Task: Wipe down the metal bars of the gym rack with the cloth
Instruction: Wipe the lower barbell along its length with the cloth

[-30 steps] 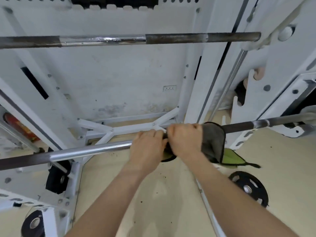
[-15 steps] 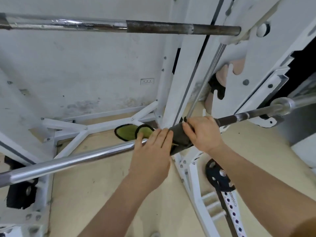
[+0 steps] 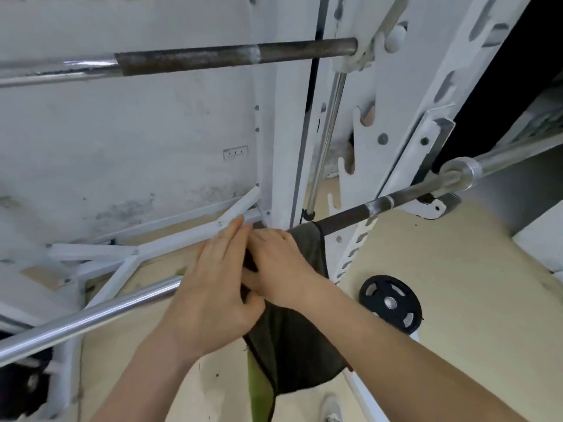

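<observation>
Moved since half a second ago: dark grey cloth with lime-green underside, whose flap then lay flipped to the far side of the bar, now hangs on the near side below my hands. Both hands have closed up and touch.

Left hand: fingers straight and together, laid flat across the bar, thumb against the cloth.

Right hand: curled over the cloth where it drapes the bar. Fingertips hidden, so firmness of grip cannot be told.

Long lower steel barbell: the chrome stretch on the left shines. The dark stretch right of the cloth looks dull, judged still unwiped.

Upper rusty-brown horizontal bar: far, well apart from the cloth, judged still to do.

Black round weight plate: on the floor, right.

Progress: judged roughly midway on the lower barbell, with its right end and the upper bar remaining.
</observation>
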Motion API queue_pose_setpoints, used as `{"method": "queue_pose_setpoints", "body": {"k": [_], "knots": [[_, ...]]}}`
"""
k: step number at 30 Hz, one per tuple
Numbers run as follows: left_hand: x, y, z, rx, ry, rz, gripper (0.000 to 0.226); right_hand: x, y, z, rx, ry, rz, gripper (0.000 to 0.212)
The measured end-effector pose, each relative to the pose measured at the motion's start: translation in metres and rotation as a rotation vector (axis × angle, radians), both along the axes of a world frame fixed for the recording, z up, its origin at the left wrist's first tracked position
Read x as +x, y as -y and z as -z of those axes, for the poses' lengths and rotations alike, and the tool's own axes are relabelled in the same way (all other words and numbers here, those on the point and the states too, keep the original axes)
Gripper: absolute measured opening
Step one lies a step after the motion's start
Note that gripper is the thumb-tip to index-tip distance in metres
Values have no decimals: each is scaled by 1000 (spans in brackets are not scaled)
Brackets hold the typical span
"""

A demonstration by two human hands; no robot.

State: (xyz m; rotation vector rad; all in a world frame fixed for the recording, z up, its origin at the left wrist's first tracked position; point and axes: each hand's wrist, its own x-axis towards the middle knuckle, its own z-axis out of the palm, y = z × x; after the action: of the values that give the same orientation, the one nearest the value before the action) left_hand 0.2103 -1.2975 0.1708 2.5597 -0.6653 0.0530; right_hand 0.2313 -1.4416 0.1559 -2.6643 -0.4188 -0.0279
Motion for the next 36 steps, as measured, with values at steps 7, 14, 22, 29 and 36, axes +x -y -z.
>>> {"method": "queue_pose_setpoints", "body": {"k": [7,14,22,29,36], "knots": [[25,96,29,659,118,-302,73,23,153,-27,3,-19,102,50],[59,113,6,669,8,-227,22,34,219,19,-402,82,222,35],[76,227,12,531,72,-38,30,35,227,30,-329,207,168,67],[67,218,15,576,88,-120,25,33,250,13,-288,60,58,83],[52,102,5,630,-37,-308,27,32,240,9,-335,60,96,85]]}}
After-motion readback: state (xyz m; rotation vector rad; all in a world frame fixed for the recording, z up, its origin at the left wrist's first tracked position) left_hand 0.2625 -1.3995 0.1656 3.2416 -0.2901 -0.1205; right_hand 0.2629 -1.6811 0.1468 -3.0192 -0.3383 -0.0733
